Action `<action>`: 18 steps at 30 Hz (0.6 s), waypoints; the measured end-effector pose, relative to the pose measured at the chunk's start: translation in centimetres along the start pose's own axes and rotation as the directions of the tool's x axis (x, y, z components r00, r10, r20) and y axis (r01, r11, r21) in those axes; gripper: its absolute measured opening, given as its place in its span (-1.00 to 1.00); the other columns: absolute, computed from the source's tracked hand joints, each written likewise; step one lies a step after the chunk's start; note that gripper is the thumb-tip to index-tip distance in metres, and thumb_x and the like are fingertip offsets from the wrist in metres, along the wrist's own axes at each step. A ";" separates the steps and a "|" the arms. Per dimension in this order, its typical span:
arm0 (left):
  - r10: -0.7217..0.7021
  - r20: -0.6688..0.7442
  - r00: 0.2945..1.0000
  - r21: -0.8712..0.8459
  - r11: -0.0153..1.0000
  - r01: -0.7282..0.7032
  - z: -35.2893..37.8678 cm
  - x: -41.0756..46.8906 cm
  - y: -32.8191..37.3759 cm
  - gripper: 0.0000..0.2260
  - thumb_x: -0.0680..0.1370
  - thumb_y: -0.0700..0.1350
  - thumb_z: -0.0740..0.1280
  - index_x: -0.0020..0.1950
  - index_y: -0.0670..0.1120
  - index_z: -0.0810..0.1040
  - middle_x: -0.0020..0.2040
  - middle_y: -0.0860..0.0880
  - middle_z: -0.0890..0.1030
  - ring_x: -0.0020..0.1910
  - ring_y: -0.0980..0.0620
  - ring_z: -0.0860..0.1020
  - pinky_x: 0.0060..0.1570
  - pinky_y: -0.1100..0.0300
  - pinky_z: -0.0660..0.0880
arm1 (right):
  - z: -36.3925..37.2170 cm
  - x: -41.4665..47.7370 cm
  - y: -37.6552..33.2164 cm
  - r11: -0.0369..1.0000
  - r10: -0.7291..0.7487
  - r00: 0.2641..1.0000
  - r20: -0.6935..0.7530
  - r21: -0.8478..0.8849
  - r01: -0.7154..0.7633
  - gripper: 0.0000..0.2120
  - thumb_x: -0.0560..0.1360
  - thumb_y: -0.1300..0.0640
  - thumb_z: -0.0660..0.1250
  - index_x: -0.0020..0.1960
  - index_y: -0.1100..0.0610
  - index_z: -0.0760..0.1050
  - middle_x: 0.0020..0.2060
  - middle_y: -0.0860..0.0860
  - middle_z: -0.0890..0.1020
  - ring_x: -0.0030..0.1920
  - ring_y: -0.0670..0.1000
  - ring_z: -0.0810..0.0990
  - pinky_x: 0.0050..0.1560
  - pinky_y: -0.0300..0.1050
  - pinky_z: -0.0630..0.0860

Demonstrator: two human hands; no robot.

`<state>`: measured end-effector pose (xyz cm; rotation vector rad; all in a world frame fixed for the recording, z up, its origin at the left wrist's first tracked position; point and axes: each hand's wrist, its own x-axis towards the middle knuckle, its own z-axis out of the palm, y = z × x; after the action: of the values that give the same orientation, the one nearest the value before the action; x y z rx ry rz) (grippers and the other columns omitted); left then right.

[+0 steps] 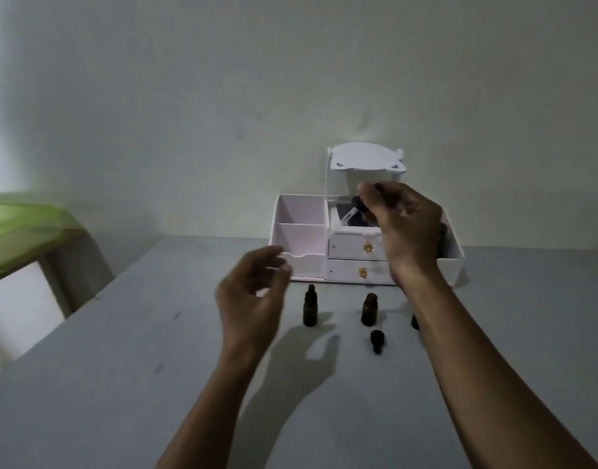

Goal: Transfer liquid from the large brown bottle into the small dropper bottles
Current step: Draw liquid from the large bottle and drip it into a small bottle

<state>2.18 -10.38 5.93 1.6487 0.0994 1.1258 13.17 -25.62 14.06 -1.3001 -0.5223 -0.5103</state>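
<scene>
Forearms reach in from the near edge over the pale grey tabletop (121, 384). Nearest on it stands a loose black dropper cap (377, 340), upright and apart from any bottle. Just beyond is a row of small amber glass bottles: a capped dropper bottle (310, 306) at the left and an uncapped amber bottle (369, 309) in the middle. A third dark bottle (415, 321) is mostly hidden behind the right forearm.

The left hand (253, 296) hovers beside the capped bottle, fingers loosely curled, holding nothing. Higher and farther, the right hand (406, 225) pinches the black bulb of a glass dropper pipette (350, 213). Its long axis is tilted, clear tip pointing down and to the left, in front of the white plastic drawer organiser (301, 231).

I cannot see the large brown bottle, nor any liquid levels. My judgement: the filling is partway at most, with one bottle open and at least one still capped.
</scene>
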 end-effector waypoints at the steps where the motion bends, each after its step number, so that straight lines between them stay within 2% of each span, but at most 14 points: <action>1: -0.009 -0.088 0.996 -0.020 1.000 0.007 -1.4 0.8 -0.6 -0.83 0.49 -0.19 0.47 0.07 -0.04 0.67 -0.17 0.02 0.69 -0.24 0.11 0.65 -0.16 0.22 0.60 | 1.1 -0.3 -0.3 0.999 0.007 0.999 0.033 0.047 -0.009 -0.91 0.44 0.17 0.52 -0.10 0.18 0.67 -0.32 -0.08 0.72 -0.27 -0.11 0.70 -0.16 -0.14 0.66; 3: -0.059 -0.197 0.979 -0.027 0.998 0.055 -3.9 2.2 -2.7 -0.82 0.48 -0.18 0.45 0.07 -0.05 0.68 -0.17 -0.04 0.68 -0.21 0.00 0.65 -0.11 0.02 0.62 | 3.0 -0.9 -0.5 0.995 0.019 0.996 0.082 0.099 -0.027 -0.92 0.43 0.19 0.52 -0.11 0.16 0.66 -0.32 -0.06 0.72 -0.28 -0.08 0.70 -0.21 -0.20 0.63; 5: -0.157 -0.224 0.962 -0.046 0.988 0.151 -6.1 3.1 -5.3 -0.79 0.47 -0.16 0.45 0.10 -0.06 0.67 -0.11 -0.09 0.67 -0.09 -0.14 0.66 -0.03 -0.13 0.62 | 4.8 -1.5 -0.3 0.990 0.053 0.992 0.118 0.126 -0.068 -0.89 0.42 0.18 0.53 -0.08 0.16 0.67 -0.25 0.01 0.74 -0.20 0.01 0.73 -0.15 -0.16 0.65; 8: -0.364 -0.115 0.924 -0.189 0.922 0.339 -7.8 3.3 -7.8 -0.75 0.46 -0.20 0.45 0.14 -0.09 0.65 -0.02 -0.16 0.67 0.11 -0.31 0.61 0.01 -0.06 0.58 | 7.0 -2.4 0.4 0.979 0.104 0.980 0.171 0.155 -0.131 -0.91 0.41 0.17 0.53 -0.09 0.09 0.67 -0.24 -0.01 0.74 -0.15 0.01 0.74 -0.07 -0.12 0.67; 11: -0.461 0.053 0.886 -0.186 0.867 0.463 -8.2 3.3 -8.9 -0.63 0.36 -0.10 0.41 0.17 -0.09 0.65 0.08 -0.15 0.69 0.17 -0.21 0.62 0.08 0.01 0.56 | 8.6 -3.0 1.2 0.979 0.132 0.967 0.217 0.124 -0.161 -0.92 0.42 0.16 0.52 -0.11 0.02 0.67 -0.27 -0.10 0.73 -0.15 -0.05 0.74 -0.01 -0.07 0.67; 16: -0.452 0.206 0.868 -0.065 0.879 0.473 -8.7 3.3 -9.1 -0.57 0.32 -0.13 0.42 0.20 -0.04 0.65 0.04 -0.01 0.73 0.07 0.05 0.68 0.09 0.08 0.56 | 9.7 -3.2 2.2 0.981 0.151 0.960 0.236 0.086 -0.176 -0.93 0.43 0.14 0.51 -0.10 0.01 0.67 -0.25 -0.09 0.74 -0.15 -0.06 0.74 0.03 0.00 0.67; 18: -0.449 0.245 0.859 -0.020 0.884 0.468 -8.6 3.3 -9.0 -0.56 0.30 -0.14 0.46 0.19 -0.01 0.65 0.04 0.03 0.73 0.06 0.09 0.67 0.11 0.10 0.57 | 9.9 -3.3 2.4 0.983 0.148 0.956 0.251 0.072 -0.171 -0.93 0.44 0.15 0.51 -0.10 0.02 0.67 -0.24 -0.07 0.74 -0.15 -0.05 0.74 0.02 -0.01 0.67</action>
<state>1.99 1.32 0.56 1.5641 0.2787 0.5599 11.37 -15.25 12.03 -1.3104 -0.6321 -0.1884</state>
